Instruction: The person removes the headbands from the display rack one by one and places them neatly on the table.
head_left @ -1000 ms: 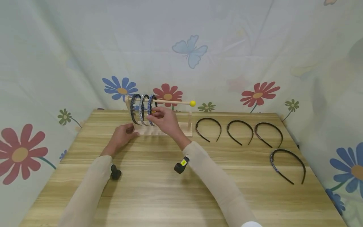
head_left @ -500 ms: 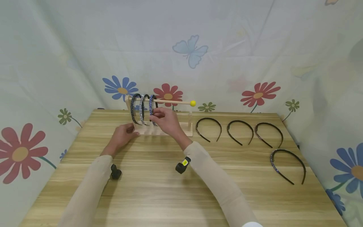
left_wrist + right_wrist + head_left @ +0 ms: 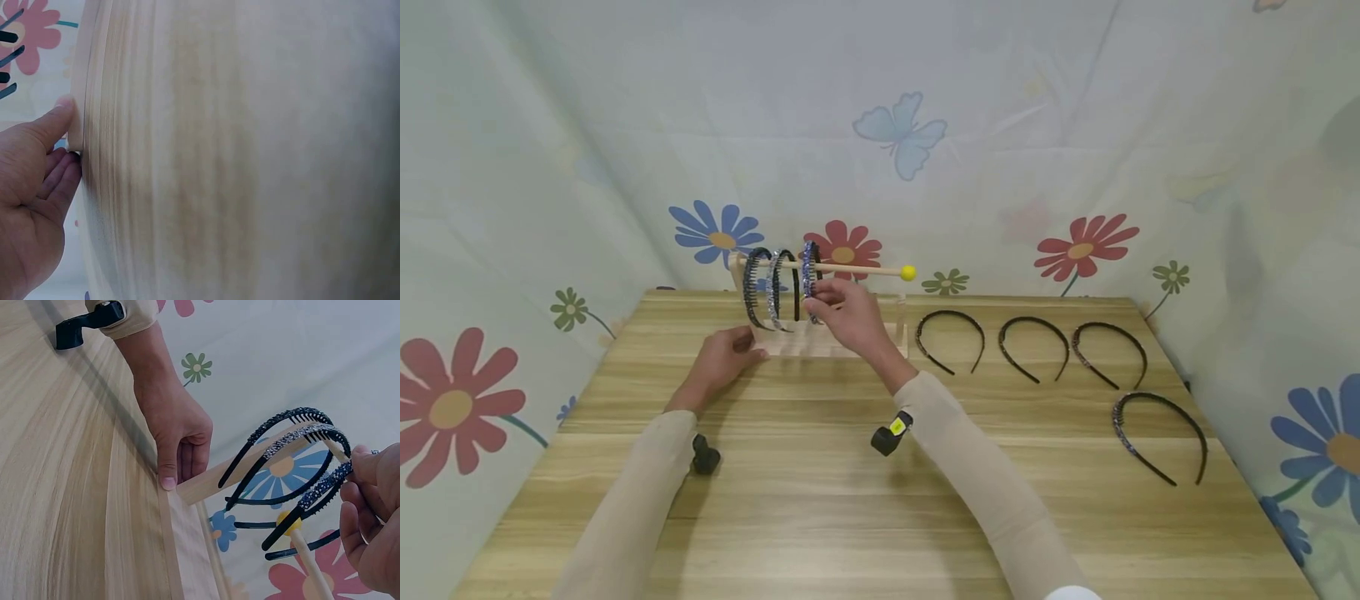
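My right hand (image 3: 850, 315) pinches a headband with blue glitter (image 3: 808, 271), which stands around the rod (image 3: 861, 269) of a wooden stand. Two more headbands hang to its left on the same rod: a dark one (image 3: 751, 287) and one with silver glitter (image 3: 773, 292). Their comb teeth show. My left hand (image 3: 721, 360) grips the left end of the stand's base (image 3: 805, 343). In the left wrist view the left thumb (image 3: 59, 115) lies on the near side of that base, with the fingers curled beneath. The right wrist view shows the blue headband (image 3: 322, 486) between thumb and fingers.
Several black headbands lie on the wooden table to the right, among them one (image 3: 951, 312) near the stand and one with blue glitter (image 3: 1123, 429) closer to the front. A yellow ball (image 3: 908, 272) caps the rod's right end. A flowered cloth (image 3: 1000, 125) hangs behind.
My right hand has moved right along the rod, carrying the blue glitter headband away from the silver one and slightly upward. My left hand has stayed on the stand's base.
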The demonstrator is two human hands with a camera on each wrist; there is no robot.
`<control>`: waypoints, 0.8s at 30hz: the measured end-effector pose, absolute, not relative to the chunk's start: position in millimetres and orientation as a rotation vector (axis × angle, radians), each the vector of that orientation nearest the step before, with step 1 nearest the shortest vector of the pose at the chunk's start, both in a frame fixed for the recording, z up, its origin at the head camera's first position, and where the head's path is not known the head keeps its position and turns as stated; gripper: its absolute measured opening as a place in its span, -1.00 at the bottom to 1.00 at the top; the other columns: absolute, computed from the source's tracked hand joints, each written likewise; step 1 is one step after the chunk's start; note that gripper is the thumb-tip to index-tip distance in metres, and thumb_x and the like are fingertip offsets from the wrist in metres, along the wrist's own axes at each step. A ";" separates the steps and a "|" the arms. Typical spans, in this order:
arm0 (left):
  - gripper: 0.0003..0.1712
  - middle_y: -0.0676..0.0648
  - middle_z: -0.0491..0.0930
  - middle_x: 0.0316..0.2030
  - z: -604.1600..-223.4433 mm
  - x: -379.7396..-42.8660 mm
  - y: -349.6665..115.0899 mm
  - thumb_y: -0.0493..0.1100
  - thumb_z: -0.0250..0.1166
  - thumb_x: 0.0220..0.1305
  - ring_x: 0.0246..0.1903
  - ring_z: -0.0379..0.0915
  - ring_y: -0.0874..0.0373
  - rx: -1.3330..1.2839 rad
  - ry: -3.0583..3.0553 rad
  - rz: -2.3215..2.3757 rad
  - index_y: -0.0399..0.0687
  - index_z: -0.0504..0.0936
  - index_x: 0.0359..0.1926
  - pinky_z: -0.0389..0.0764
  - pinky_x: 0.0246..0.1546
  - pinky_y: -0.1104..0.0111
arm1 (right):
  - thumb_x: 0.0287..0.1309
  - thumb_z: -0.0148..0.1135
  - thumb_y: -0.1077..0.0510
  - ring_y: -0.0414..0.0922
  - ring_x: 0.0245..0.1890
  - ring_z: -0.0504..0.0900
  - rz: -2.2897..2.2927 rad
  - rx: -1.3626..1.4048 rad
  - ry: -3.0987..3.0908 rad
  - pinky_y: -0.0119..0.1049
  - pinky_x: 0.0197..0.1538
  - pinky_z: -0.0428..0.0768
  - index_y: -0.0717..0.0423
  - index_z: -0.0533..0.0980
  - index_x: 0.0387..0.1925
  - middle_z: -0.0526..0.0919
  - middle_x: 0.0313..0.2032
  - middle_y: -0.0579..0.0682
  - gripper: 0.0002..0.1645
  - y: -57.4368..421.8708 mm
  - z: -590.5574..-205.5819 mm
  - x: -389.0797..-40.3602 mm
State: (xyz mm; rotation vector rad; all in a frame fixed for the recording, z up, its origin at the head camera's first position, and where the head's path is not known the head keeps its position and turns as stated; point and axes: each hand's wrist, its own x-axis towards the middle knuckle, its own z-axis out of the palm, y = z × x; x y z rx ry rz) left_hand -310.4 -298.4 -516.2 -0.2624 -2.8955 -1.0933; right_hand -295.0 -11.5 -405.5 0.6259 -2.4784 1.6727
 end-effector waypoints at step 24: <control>-0.29 -0.36 0.51 0.28 -511.8 -308.5 -295.7 -0.06 0.40 0.37 0.26 0.49 -0.26 -0.256 -2.910 -1.087 -0.34 0.42 0.40 0.48 0.31 -0.10 | 0.33 0.37 0.02 -0.19 -0.19 0.74 1.697 0.625 -2.378 -0.37 -0.24 0.71 0.10 0.67 0.07 0.81 -0.16 -0.03 -0.63 9.2 -391.5 -293.0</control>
